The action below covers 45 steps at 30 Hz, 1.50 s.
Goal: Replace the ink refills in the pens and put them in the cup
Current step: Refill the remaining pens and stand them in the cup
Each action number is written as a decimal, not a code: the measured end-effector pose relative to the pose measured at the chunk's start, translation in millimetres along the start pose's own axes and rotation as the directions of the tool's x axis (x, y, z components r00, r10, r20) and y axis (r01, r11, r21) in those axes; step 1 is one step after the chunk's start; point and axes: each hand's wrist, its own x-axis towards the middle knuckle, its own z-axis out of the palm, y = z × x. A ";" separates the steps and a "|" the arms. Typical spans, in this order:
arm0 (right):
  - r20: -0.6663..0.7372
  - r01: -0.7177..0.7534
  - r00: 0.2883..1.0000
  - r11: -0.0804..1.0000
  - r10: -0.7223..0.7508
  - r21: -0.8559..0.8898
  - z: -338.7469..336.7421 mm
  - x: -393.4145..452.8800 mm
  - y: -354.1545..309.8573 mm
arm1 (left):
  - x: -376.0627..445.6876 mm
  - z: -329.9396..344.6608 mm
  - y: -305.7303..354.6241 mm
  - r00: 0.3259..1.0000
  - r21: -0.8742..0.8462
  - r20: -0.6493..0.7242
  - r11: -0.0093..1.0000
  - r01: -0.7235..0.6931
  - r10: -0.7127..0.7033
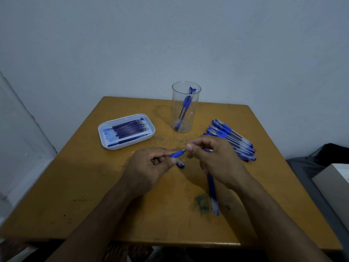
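Both our hands worked above the brown wooden table: our left hand pinched the blue rubber-grip pen section, while our right hand pinched its metal tip and held the clear blue-capped pen barrel. Behind them stood the clear plastic cup with pens inside.

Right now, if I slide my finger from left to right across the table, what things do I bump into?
tray → left hand → cup → right hand → pens
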 end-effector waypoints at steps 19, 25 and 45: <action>-0.026 0.031 0.999 0.999 -0.032 -0.008 -1.0 -0.3 3.0 | 2.5 3.1 -2.7 0.998 0.004 -0.019 0.998 -0.056 0.056; -0.038 0.002 0.999 0.998 -0.004 -0.056 0.5 0.8 5.6 | 2.8 3.7 -4.8 0.998 0.042 -0.012 0.997 -0.058 0.059; -0.106 -0.132 0.987 0.984 0.120 -0.120 15.6 5.8 5.0 | 5.2 6.1 -1.2 0.962 0.238 -0.263 0.971 -0.005 0.070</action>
